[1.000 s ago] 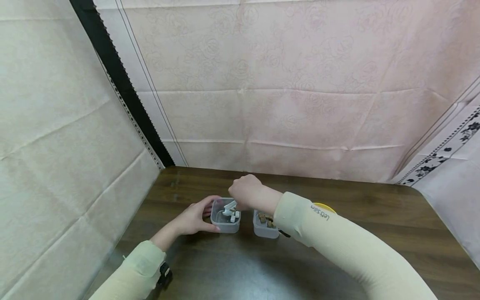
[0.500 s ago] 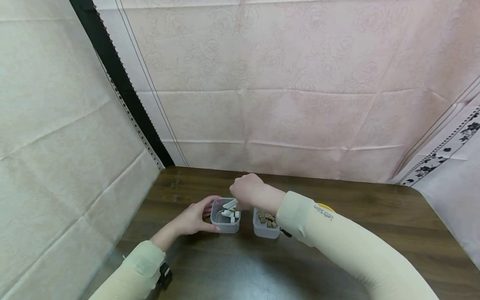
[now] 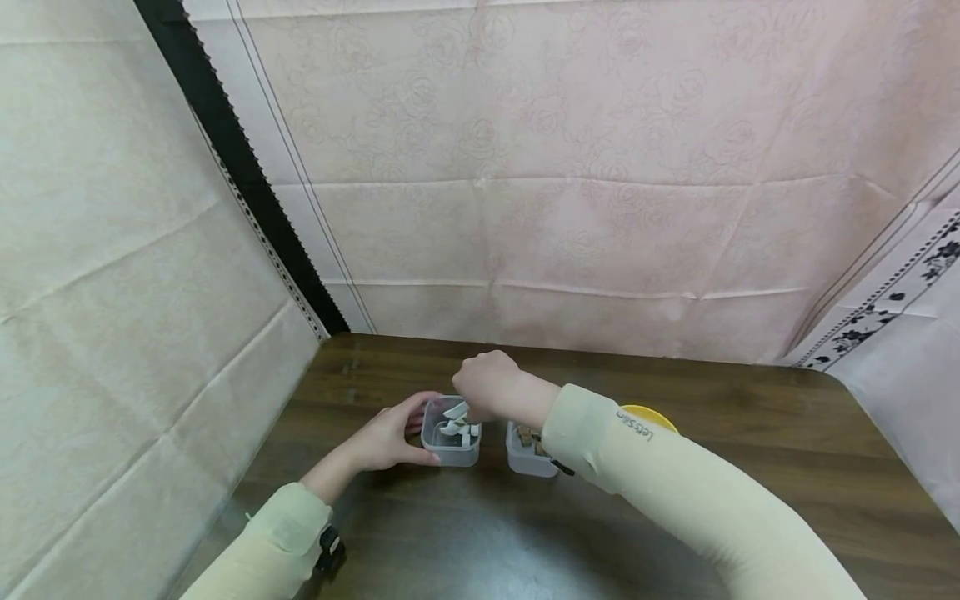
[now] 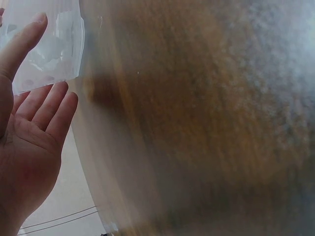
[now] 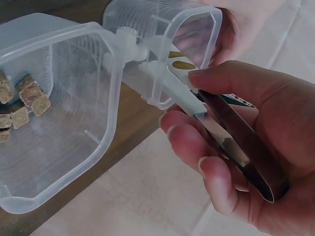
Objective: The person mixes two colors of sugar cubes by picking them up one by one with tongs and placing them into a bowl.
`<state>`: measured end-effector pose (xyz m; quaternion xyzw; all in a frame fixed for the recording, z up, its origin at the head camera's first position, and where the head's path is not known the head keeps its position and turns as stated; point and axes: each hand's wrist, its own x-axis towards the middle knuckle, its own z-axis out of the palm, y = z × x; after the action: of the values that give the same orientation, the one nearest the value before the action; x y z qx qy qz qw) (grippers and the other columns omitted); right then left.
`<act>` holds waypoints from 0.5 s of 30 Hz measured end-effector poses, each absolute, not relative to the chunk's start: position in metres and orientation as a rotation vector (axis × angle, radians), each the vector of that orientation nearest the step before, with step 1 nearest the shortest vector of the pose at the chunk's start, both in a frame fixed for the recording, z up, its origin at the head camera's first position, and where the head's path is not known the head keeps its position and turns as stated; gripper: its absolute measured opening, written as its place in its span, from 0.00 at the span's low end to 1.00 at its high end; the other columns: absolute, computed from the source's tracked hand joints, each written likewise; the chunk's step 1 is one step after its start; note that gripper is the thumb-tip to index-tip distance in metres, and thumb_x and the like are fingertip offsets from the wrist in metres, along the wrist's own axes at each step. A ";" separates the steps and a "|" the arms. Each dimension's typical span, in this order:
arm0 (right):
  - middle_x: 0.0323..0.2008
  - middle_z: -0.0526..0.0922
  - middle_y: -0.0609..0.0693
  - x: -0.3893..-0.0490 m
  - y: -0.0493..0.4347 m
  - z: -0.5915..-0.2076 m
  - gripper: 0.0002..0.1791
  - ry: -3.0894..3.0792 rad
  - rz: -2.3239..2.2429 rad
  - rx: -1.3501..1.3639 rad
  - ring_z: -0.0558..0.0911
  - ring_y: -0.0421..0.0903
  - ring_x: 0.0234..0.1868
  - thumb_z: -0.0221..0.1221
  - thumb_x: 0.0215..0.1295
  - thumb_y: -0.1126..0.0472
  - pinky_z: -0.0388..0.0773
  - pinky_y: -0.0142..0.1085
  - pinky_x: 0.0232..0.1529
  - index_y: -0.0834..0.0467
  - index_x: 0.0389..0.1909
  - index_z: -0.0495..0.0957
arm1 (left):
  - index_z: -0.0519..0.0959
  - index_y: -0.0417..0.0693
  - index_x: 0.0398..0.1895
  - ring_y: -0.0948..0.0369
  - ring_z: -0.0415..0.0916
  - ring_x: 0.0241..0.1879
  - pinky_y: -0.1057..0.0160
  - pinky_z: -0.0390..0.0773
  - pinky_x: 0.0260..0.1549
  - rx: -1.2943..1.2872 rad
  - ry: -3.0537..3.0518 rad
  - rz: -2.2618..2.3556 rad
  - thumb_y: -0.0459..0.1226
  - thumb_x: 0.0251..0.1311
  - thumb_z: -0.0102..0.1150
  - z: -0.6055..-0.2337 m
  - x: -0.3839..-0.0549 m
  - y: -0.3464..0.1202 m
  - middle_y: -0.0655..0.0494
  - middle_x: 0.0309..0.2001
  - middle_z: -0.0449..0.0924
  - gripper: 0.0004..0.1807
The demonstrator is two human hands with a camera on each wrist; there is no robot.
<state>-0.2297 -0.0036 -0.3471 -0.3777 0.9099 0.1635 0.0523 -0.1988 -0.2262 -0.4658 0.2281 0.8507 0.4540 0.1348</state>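
Observation:
My left hand (image 3: 382,439) grips a small clear plastic tub (image 3: 453,457), thumb at the near side and fingers at the far side; in the left wrist view the tub (image 4: 54,49) sits between thumb and fingers. My right hand (image 5: 280,118) holds tongs (image 5: 241,147) with metal handles and white ends, thumb on one arm, fingers under the other. The white ends reach down into that tub, apart from each other in the head view. White blocks (image 5: 126,43) lie in the tub by the tips; whether the tips touch one cannot be made out.
A second clear tub (image 3: 531,467) with several brown cubes (image 5: 32,96) stands just right of the first, partly under my right forearm. Behind the right sleeve shows a yellow round rim (image 3: 651,415). The brown wooden table (image 3: 480,533) meets cloth-covered walls behind and left.
The tongs' white ends have spread apart inside the left tub since a second ago. My right hand and forearm have shifted slightly left, uncovering more yellow rim. The left hand stays put.

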 end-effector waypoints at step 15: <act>0.31 0.83 0.42 -0.229 -0.003 -0.349 0.11 2.718 0.453 -1.093 0.76 0.40 0.28 0.71 0.67 0.47 0.84 0.37 0.32 0.50 0.36 0.85 | 0.62 0.46 0.79 0.44 0.73 0.72 0.46 0.75 0.68 0.684 2.450 1.329 0.37 0.59 0.81 -0.468 -0.199 -0.226 0.42 0.73 0.73 0.49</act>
<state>-0.2295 -0.0034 -0.3490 -0.3673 0.9133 0.1521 0.0883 -0.1986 -0.2260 -0.4680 0.2361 0.8458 0.4589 0.1353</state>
